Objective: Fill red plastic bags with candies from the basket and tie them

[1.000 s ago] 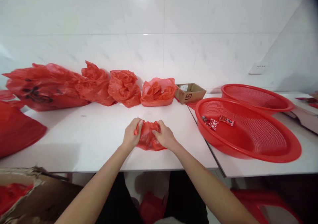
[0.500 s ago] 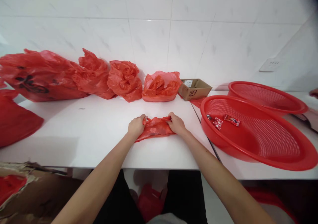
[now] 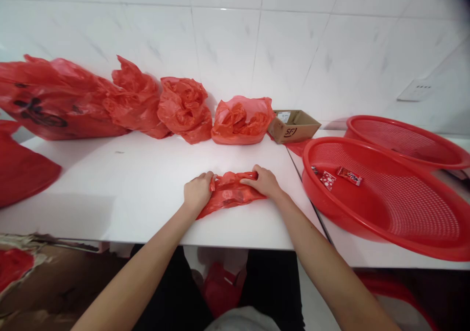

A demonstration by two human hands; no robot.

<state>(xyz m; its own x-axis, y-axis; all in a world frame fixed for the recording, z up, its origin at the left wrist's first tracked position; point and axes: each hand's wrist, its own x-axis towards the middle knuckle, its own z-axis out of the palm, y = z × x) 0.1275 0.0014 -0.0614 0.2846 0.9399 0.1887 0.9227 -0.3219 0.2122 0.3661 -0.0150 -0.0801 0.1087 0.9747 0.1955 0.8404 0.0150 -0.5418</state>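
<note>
A thin red plastic bag (image 3: 233,194) lies on the white table in front of me, with something small and pale showing dimly through it. My left hand (image 3: 199,191) is closed on the bag's upper left corner. At the upper right corner, the fingers of my right hand (image 3: 267,181) pinch the plastic. Between the two hands the bag's top edge is stretched sideways. Just right of my right hand stands a red perforated basket (image 3: 411,208), holding a few small wrapped snacks (image 3: 349,176).
Several bulging red plastic bags (image 3: 183,108) line the tiled wall. An open cardboard box (image 3: 294,128) stands beside them. A second red basket (image 3: 407,140) sits at the back right. Flat red bags (image 3: 27,174) lie on the left, above a torn carton (image 3: 69,287) below the table edge.
The view has shifted slightly. My hands are a little farther apart and the bag between them is spread wider. My right fingers have changed their hold on its corner.
</note>
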